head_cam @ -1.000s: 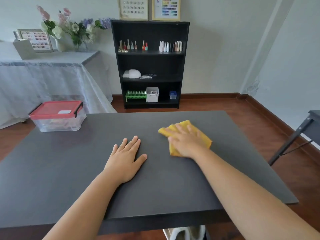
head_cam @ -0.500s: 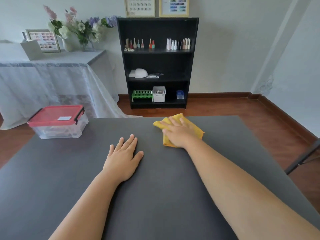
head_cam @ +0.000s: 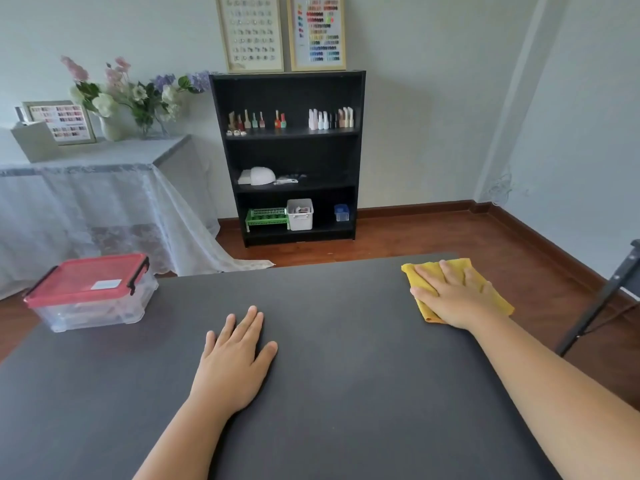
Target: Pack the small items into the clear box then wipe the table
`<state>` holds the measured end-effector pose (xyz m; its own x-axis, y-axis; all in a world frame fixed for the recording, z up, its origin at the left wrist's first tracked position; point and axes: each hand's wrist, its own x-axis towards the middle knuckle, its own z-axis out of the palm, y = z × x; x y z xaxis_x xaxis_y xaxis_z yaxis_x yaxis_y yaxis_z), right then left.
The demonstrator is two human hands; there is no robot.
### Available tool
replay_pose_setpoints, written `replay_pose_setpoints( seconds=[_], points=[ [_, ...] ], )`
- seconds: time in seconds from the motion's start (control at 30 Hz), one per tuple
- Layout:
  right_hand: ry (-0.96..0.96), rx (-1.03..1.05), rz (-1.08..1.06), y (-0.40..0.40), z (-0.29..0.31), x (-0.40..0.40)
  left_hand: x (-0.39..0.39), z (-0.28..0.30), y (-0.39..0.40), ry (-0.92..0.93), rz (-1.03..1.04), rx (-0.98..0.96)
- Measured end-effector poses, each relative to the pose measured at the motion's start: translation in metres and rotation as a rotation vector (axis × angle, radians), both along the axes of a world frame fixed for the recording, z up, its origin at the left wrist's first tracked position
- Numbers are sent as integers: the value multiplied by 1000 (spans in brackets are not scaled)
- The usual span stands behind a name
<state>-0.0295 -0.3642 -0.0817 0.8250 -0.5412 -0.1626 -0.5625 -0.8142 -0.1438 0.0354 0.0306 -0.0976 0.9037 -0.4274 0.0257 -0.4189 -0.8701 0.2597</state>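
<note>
The clear box (head_cam: 93, 306) with its red lid clipped on stands at the far left of the dark grey table (head_cam: 346, 393); small items show dimly through its walls. My left hand (head_cam: 232, 358) lies flat on the table's middle, fingers apart, holding nothing. My right hand (head_cam: 453, 296) presses flat on a folded yellow cloth (head_cam: 498, 299) at the table's far right corner, near the edge.
Beyond the table stands a black bookshelf (head_cam: 291, 157) with nail polish bottles and small bins. A lace-covered side table (head_cam: 86, 188) with flowers is at the left. A dark metal table leg (head_cam: 595, 303) stands to the right over the wooden floor.
My right hand has slid the yellow cloth from the table's far middle out to the far right corner. My left hand stays flat in place. The view has shifted.
</note>
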Motion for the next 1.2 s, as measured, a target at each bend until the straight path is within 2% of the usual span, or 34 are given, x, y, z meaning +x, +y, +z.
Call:
replay_pose_setpoints(
  seconds=[0.2, 0.73, 1.2],
  points=[
    [-11, -37, 71, 23, -5, -47, -3, 1, 0, -12, -8, 1],
    [-27, -48, 53, 53, 0, -135, -51, -3, 29, -33, -6, 89],
    [-9, 23, 50, 69, 8, -176, -98, -1, 49, -33, 0, 107]
  ],
)
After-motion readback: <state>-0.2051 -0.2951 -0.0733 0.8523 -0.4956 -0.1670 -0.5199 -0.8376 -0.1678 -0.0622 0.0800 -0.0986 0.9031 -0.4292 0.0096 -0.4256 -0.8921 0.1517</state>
